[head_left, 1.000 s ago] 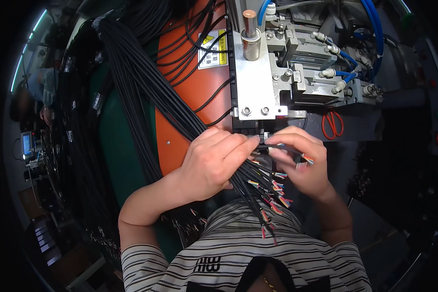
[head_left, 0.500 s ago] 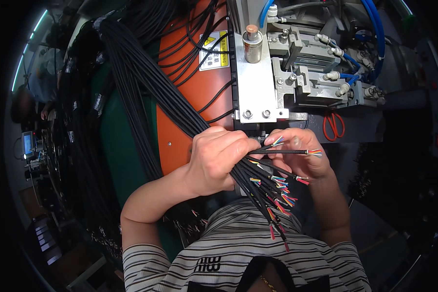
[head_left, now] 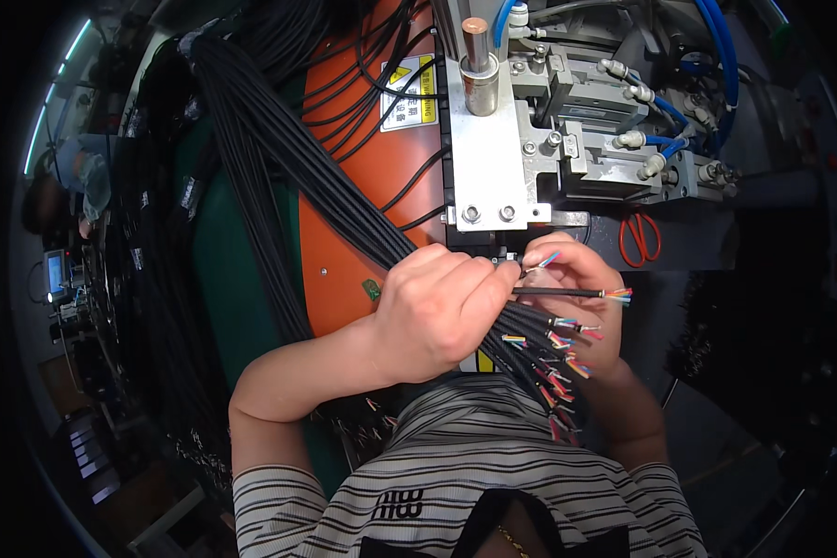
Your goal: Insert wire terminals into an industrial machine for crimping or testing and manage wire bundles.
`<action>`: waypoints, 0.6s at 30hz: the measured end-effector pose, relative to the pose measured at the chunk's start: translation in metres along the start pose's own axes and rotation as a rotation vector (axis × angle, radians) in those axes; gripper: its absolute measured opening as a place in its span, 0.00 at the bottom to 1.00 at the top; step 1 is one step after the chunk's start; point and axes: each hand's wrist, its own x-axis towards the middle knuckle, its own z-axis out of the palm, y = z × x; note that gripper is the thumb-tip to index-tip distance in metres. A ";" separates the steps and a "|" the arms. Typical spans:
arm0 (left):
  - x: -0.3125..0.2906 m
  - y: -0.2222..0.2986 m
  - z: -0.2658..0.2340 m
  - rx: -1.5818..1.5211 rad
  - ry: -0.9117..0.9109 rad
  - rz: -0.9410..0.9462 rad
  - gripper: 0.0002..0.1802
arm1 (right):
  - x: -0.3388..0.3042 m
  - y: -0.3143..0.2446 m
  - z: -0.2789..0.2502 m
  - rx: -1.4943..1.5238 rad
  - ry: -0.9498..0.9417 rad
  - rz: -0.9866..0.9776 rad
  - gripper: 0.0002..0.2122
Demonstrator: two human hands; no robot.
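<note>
My left hand (head_left: 442,307) is wrapped round a thick bundle of black cables (head_left: 344,200). The bundle's ends fan out to the right below it, showing short coloured wires (head_left: 556,381) in red, yellow, blue and white. My right hand (head_left: 581,293) is curled beside the left, its fingertips closed at one cable end (head_left: 541,267) with blue and red wires; the exact pinch is partly hidden. Another cable (head_left: 567,293) sticks out across the right palm. Both hands are just below the front of a metal machine fixture (head_left: 493,177).
Pneumatic cylinders (head_left: 591,121) with blue hoses stand at the upper right. Red-handled scissors (head_left: 639,239) lie below them. An orange panel (head_left: 330,270) carries a warning label (head_left: 407,93). More black cables (head_left: 251,186) hang at the left. A small screen (head_left: 56,272) shows at far left.
My left hand and the cable ends have shifted right, the lowest ends also up. The copper-topped rod on the fixture has risen from its sleeve. A small green piece shows beside my left hand.
</note>
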 end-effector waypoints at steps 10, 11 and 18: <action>0.004 -0.008 0.001 -0.241 0.030 -0.121 0.13 | -0.007 0.014 -0.006 -0.841 -0.029 -0.587 0.22; 0.005 -0.008 0.000 -0.269 0.054 -0.130 0.14 | -0.009 0.017 -0.004 -0.839 -0.031 -0.586 0.22; -0.006 -0.006 0.003 -0.157 -0.033 -0.092 0.18 | -0.005 0.000 -0.021 -0.191 -0.137 0.020 0.10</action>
